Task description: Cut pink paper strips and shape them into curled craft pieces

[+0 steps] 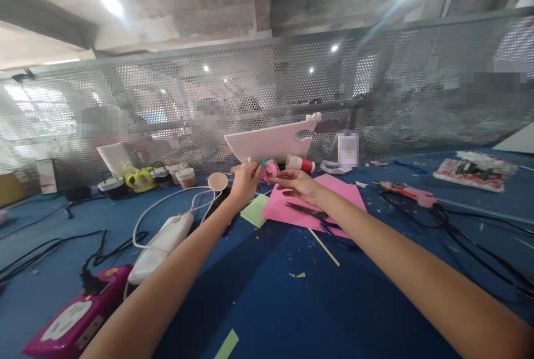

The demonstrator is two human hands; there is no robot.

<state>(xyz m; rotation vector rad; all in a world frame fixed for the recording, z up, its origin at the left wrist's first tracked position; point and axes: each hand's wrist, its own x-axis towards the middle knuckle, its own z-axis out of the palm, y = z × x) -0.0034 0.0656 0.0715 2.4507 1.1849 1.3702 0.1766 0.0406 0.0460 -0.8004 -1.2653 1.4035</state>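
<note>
In the head view, my left hand (245, 180) is closed in a pinch at the middle of the table. Its fingertips meet a small curled pink paper strip (271, 170), bent into a loop, with a tiny teal piece (264, 163) beside it. From the other side, my right hand (299, 184) pinches the strip's lower edge between thumb and fingers. Below that hand, scissors (306, 211) with dark blades and blue handles lie on pink paper sheets (279, 210). Light green paper squares (254, 213) rest to their left. A pale thin stick (325, 247) points toward me.
A white foam board (267, 142) leans at the back, near a red-and-white paper cup (306, 165). At right lies a glue gun (411, 194) with trailing black cords. On the left are a white power strip (161, 247) and a magenta socket box (79, 314). Paper scraps dot the blue tabletop (267, 309).
</note>
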